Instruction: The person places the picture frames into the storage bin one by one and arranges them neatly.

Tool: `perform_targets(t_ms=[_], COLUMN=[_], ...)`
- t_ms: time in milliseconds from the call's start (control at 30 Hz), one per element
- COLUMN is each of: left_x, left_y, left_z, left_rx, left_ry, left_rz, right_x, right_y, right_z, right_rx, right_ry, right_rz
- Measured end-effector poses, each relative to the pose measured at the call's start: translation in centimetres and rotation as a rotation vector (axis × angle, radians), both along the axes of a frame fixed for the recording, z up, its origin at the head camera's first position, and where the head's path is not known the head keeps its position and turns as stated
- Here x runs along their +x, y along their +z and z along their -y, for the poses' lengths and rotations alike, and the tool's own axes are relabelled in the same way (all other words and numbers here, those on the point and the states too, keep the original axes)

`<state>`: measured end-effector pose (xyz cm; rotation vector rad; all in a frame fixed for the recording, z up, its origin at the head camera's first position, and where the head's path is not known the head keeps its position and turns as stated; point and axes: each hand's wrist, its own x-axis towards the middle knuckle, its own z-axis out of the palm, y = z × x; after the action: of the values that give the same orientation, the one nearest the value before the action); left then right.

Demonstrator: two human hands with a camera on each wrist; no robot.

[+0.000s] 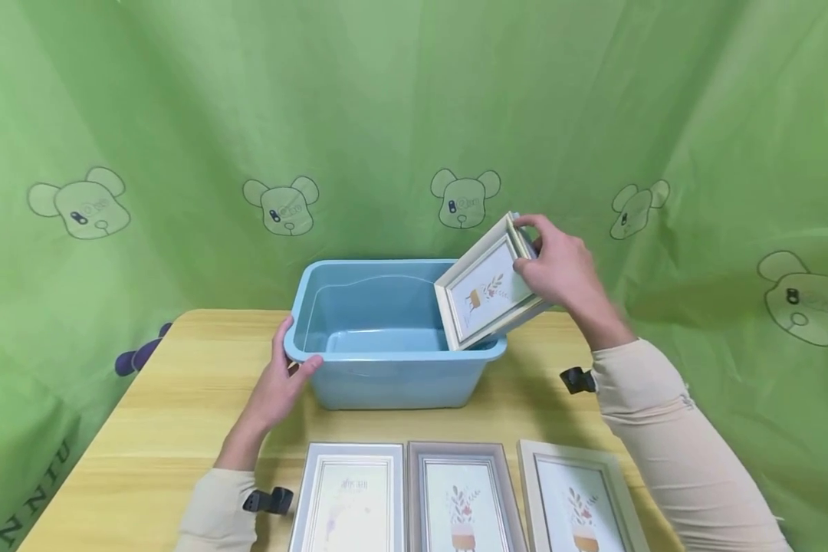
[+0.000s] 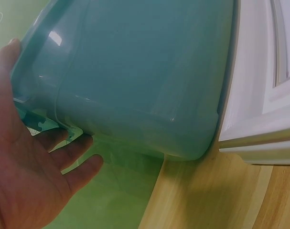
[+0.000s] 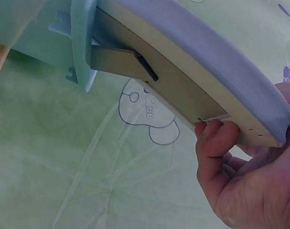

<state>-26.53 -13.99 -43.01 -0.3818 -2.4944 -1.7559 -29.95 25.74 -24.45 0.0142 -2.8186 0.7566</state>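
A light blue plastic basin (image 1: 386,383) stands on the table. My left hand (image 1: 283,387) holds its near left corner, thumb along the front rim and fingers at the left side; in the left wrist view the outer fingers extend loosely beside the basin wall. At the basin's right end my right hand (image 1: 559,264) grips a cream picture frame (image 1: 486,295) together with a bluish one (image 3: 211,45) behind it. They lean tilted over the right rim, lower corner inside the basin. In the right wrist view, fingertips touch the brown backing, near a folded-out stand (image 3: 116,64).
Three more picture frames lie face up in a row at the table's near side: a silvery one (image 1: 313,498), a grey-brown one (image 1: 417,498) and a cream one (image 1: 534,498). A green curtain (image 1: 372,100) surrounds the wooden table (image 1: 172,414).
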Motion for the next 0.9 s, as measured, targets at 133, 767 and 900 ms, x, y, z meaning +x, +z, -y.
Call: perform_targets(t_ms=[133,767,900], left_x=[0.1,-0.1,0.0], left_y=[-0.1,-0.1,0.0], left_z=[-0.1,0.2,0.0], left_rx=[0.0,-0.015,-0.024], left_ry=[0.002,0.021,0.024], left_rz=[0.005,0.007,0.014], right_x=[-0.4,-2.3,-2.4], right_y=[-0.6,-3.6,-4.2], right_z=[0.5,3.2,3.8], right_rx=[0.026,0.118,0.143], right_ry=[0.003,0.003,0.006], right_rz=[0.006,0.058,0.072])
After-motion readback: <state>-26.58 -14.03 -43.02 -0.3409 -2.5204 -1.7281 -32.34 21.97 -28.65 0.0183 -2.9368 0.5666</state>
